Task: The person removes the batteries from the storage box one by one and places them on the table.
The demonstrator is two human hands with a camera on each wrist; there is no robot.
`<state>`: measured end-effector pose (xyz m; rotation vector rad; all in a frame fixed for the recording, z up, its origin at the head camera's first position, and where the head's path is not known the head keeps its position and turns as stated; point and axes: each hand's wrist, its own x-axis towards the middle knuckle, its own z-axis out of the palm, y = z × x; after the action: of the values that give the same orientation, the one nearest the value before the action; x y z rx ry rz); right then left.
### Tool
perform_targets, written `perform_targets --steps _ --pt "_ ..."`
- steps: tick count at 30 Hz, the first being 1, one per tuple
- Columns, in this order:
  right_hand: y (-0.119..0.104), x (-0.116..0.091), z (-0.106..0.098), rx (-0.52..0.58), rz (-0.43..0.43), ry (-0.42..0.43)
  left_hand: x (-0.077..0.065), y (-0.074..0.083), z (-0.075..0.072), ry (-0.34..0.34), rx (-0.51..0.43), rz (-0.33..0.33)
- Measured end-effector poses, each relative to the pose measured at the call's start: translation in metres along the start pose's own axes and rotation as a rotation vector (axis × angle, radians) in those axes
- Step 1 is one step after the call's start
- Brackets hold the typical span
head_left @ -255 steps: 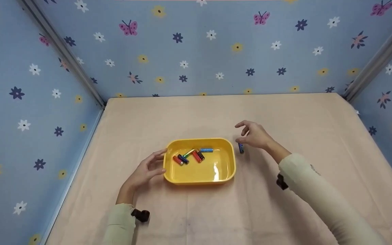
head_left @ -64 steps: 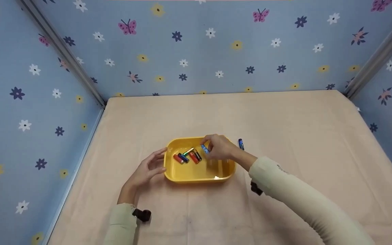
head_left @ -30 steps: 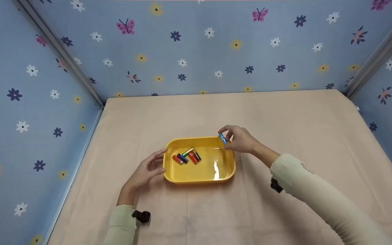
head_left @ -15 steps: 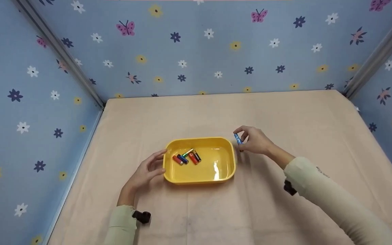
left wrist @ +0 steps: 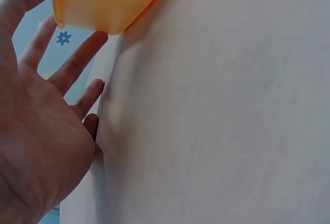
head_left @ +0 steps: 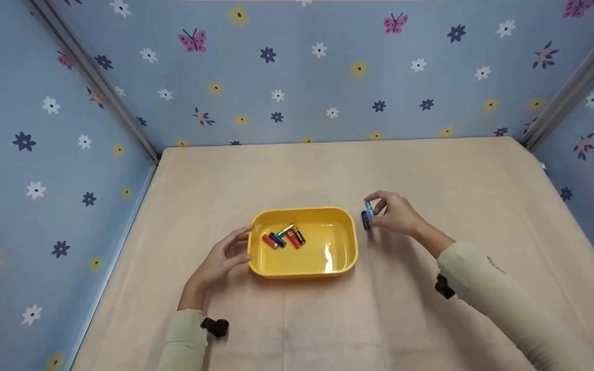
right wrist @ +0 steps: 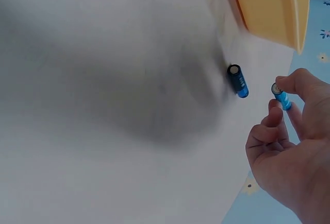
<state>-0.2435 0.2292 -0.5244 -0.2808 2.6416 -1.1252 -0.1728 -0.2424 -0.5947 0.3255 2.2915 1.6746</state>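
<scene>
My right hand point(head_left: 397, 215) pinches a light blue battery point(right wrist: 281, 97) between thumb and fingers, just right of the yellow tray point(head_left: 304, 270). A dark blue battery point(right wrist: 238, 81) lies on the cloth between that hand and the tray. My left hand point(head_left: 219, 260) rests its fingertips against the tray's left end, fingers spread and fairly straight, as the left wrist view also shows. Inside the tray, toward its left half, lie several batteries: a red battery point(head_left: 269, 241), a dark blue one beside it, a green and gold one, another red one and a black battery point(head_left: 299, 235).
A pale pink cloth point(head_left: 328, 319) covers the table. Blue panels point(head_left: 307, 67) with flowers and butterflies stand at the back and both sides, with grey posts at the corners. A small black camera sits on each sleeved wrist.
The right hand has picked the light blue battery out of the tray and carried it right, over the rim, beside the dark blue battery on the cloth. The left hand stays at the tray.
</scene>
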Motion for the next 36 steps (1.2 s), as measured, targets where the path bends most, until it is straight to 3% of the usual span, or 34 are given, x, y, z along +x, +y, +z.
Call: perform_targets --steps 12,18,36 --pt "0.024 0.002 0.015 0.073 0.078 0.008 0.001 -0.001 0.0 0.006 -0.011 0.009" --pt "0.031 0.004 0.021 0.065 0.072 0.008 0.0 0.0 0.0 0.0 0.018 0.023" --pt "0.033 0.005 0.028 0.107 0.151 -0.013 0.0 -0.002 0.002 0.022 0.004 -0.014"
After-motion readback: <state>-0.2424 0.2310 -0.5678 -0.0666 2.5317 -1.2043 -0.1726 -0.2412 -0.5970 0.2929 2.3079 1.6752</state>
